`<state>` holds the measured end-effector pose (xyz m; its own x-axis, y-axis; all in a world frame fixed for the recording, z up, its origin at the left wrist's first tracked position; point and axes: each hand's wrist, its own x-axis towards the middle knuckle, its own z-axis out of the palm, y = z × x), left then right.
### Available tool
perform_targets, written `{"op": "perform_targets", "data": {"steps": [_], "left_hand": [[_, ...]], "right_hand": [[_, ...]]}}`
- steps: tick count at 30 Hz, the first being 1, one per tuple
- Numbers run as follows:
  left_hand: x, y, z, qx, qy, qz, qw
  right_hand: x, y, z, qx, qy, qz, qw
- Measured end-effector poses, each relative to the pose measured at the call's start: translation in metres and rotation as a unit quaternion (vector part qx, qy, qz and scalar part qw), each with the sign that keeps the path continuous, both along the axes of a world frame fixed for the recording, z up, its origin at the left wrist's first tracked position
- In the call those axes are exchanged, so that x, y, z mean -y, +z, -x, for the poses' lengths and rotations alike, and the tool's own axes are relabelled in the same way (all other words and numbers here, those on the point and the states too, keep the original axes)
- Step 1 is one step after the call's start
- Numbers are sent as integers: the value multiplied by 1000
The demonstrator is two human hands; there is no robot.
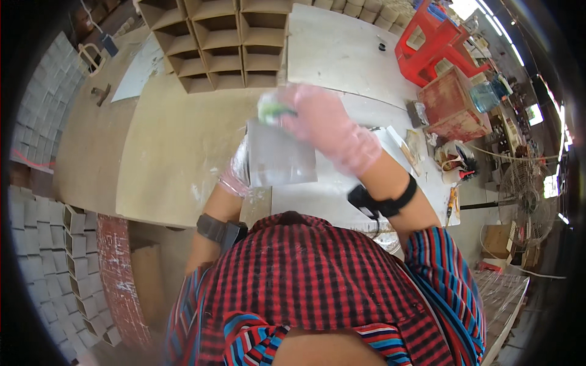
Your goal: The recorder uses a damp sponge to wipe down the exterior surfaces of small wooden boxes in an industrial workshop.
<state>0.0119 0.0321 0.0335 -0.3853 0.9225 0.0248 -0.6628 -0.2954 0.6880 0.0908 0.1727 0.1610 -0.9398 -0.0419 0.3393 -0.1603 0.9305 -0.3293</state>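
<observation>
A smooth grey square box [282,155] stands in front of my chest, one flat face showing. My left hand [237,171], in a thin pinkish translucent glove, holds the box at its left side; its fingers are mostly hidden behind it. At the box's far edge is my right hand [317,116], gloved the same way and smeared by motion. Its fingers are closed on a green-and-white pad [270,110], too blurred to name more exactly.
A brown divided rack [223,43] stands on the board-topped table [165,146]. To the right are a red plastic stool [430,46], a worn red box [455,104] and an orange-handled tool [452,201]. Grey boxes [46,244] are stacked at left; a fan [525,201] stands right.
</observation>
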Motion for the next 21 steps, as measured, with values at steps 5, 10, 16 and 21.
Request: {"op": "perform_targets", "data": {"steps": [5, 10, 16, 21], "left_hand": [[-7, -19, 20, -85, -56, -108, 989], [-13, 31, -7, 151, -26, 58, 986], [-16, 11, 8, 46, -13, -25, 999], [-27, -80, 44, -269, 67, 43, 960]], "right_hand": [[38, 8, -33, 110, 132, -128, 977], [4, -5, 14, -19, 29, -71, 997], [30, -5, -16, 34, 148, -80, 985], [32, -11, 8, 0, 134, -79, 988]]}}
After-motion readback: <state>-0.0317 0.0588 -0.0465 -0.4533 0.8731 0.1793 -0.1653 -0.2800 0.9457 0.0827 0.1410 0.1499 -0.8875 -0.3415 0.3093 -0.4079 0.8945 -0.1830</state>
